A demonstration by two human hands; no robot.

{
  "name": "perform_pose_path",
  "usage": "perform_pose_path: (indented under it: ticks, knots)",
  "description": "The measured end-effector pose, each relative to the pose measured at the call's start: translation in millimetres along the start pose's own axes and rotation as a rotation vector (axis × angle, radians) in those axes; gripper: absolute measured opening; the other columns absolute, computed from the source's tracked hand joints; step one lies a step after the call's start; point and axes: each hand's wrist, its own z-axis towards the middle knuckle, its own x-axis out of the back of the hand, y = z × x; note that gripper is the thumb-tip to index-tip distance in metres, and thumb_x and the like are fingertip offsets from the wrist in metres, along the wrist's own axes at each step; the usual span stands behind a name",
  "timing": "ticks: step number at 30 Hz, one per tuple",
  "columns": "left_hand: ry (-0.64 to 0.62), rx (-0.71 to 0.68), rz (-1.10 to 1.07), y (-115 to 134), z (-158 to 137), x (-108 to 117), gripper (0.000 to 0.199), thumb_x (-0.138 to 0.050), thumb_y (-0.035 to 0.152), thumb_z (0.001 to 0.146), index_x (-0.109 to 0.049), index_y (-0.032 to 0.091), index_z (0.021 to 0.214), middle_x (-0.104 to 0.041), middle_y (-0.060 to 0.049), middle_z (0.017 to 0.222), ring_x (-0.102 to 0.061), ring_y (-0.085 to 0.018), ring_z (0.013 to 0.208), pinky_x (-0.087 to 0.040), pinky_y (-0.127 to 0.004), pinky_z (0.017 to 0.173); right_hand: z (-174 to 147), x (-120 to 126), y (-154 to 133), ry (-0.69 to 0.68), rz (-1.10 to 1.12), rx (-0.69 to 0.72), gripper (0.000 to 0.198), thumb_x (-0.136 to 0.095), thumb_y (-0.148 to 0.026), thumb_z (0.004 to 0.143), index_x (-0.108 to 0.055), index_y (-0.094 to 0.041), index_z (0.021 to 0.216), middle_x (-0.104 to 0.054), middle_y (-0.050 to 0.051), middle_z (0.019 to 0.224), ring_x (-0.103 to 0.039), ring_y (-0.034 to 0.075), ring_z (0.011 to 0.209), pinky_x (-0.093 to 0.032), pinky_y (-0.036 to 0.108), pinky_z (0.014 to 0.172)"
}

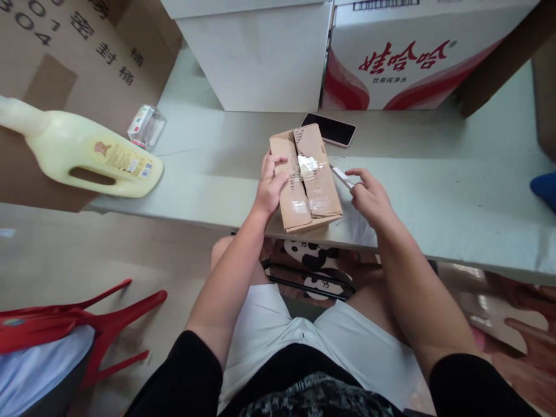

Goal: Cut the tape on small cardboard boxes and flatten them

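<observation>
From the head camera: a pale table [434, 174] stands above a light floor [182, 240], a red stool [108, 330] at lower left. White cartons [269, 63] stand at the back (one printed in red), near a phone [334, 131]. The cardboard box [319, 179] sits by the front edge, its left side gripped by the left hand [271, 185]; the right hand [369, 197] clasps a slim white tool [344, 178] just beside it. Tabletop stretches left toward a yellow bottle [93, 153], right toward something blue [545, 190].
</observation>
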Motion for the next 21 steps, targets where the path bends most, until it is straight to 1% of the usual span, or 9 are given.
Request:
perform_pose_path:
  ticks: [2,4,6,9,12,14,16,18,21]
  knots:
    - [0.016,0.017,0.025,6,0,-2,0.028,-0.060,0.031,0.088,-0.058,0.030,0.116,-0.056,-0.006,0.134,-0.048,-0.026,0.138,-0.038,-0.044,0.121,-2,3,-3,0.029,0.261,0.055,0.028,-0.049,-0.027,0.079,-0.066,-0.023,0.100,-0.041,-0.005,0.054,-0.042,0.013,0.048,-0.031,0.025,0.047]
    - [0.052,0.052,0.063,12,4,-8,0.028,-0.060,0.029,0.088,-0.058,0.029,0.116,-0.053,-0.007,0.136,-0.048,-0.027,0.138,-0.037,-0.045,0.121,-4,5,-6,0.074,0.459,0.161,0.019,-0.050,-0.028,0.078,-0.062,-0.023,0.091,-0.037,-0.006,0.055,-0.039,0.011,0.046,-0.028,0.024,0.046]
    - [0.101,0.095,0.093,18,10,-14,0.026,-0.060,0.028,0.088,-0.058,0.028,0.114,-0.051,-0.009,0.138,-0.046,-0.029,0.139,-0.034,-0.049,0.123,-5,6,-10,0.115,0.531,0.290,0.019,-0.055,-0.027,0.077,-0.060,-0.024,0.094,-0.038,-0.006,0.058,-0.040,0.010,0.048,-0.031,0.024,0.047]
    - [0.160,0.084,0.095,25,20,-21,0.025,-0.064,0.035,0.089,-0.059,0.028,0.112,-0.039,-0.011,0.151,-0.039,-0.032,0.146,-0.031,-0.053,0.125,-9,7,-18,0.180,0.490,0.452,0.029,-0.067,-0.026,0.076,-0.057,-0.027,0.103,-0.041,-0.007,0.064,-0.040,0.010,0.052,-0.033,0.025,0.050]
    - [0.183,-0.096,0.132,31,22,-16,0.031,-0.060,0.050,0.093,-0.062,0.027,0.114,-0.030,-0.009,0.161,-0.034,-0.034,0.151,-0.029,-0.054,0.126,-16,11,-30,0.283,0.477,0.545,0.024,-0.069,-0.031,0.085,-0.052,-0.027,0.101,-0.038,-0.008,0.064,-0.037,0.009,0.049,-0.033,0.025,0.048]
    - [0.159,-0.307,0.182,33,17,-10,0.035,-0.051,0.053,0.097,-0.064,0.028,0.116,-0.040,-0.009,0.157,-0.035,-0.034,0.151,-0.025,-0.056,0.127,-22,15,-39,0.332,0.521,0.581,0.017,-0.064,-0.035,0.091,-0.050,-0.027,0.096,-0.037,-0.007,0.064,-0.035,0.009,0.046,-0.032,0.025,0.045]
    - [0.117,-0.499,0.212,33,8,-4,0.036,-0.047,0.053,0.098,-0.065,0.030,0.118,-0.052,-0.008,0.146,-0.043,-0.034,0.146,-0.025,-0.057,0.127,-29,19,-47,0.348,0.555,0.605,0.014,-0.059,-0.037,0.094,-0.050,-0.027,0.091,-0.037,-0.006,0.065,-0.033,0.009,0.042,-0.027,0.026,0.040]
    - [0.088,-0.592,0.256,31,-3,-3,0.037,-0.049,0.053,0.095,-0.064,0.033,0.123,-0.059,-0.006,0.138,-0.049,-0.033,0.141,-0.029,-0.057,0.124,-34,23,-54,0.349,0.553,0.628,0.015,-0.056,-0.041,0.094,-0.054,-0.028,0.088,-0.039,-0.004,0.065,-0.032,0.009,0.040,-0.023,0.028,0.038]
    - [0.074,-0.710,0.313,29,-19,-12,0.043,-0.053,0.057,0.090,-0.062,0.033,0.125,-0.065,-0.006,0.129,-0.055,-0.033,0.134,-0.034,-0.056,0.122,-41,23,-60,0.376,0.485,0.668,0.022,-0.053,-0.047,0.093,-0.059,-0.028,0.085,-0.041,-0.003,0.060,-0.033,0.011,0.038,-0.025,0.029,0.037]
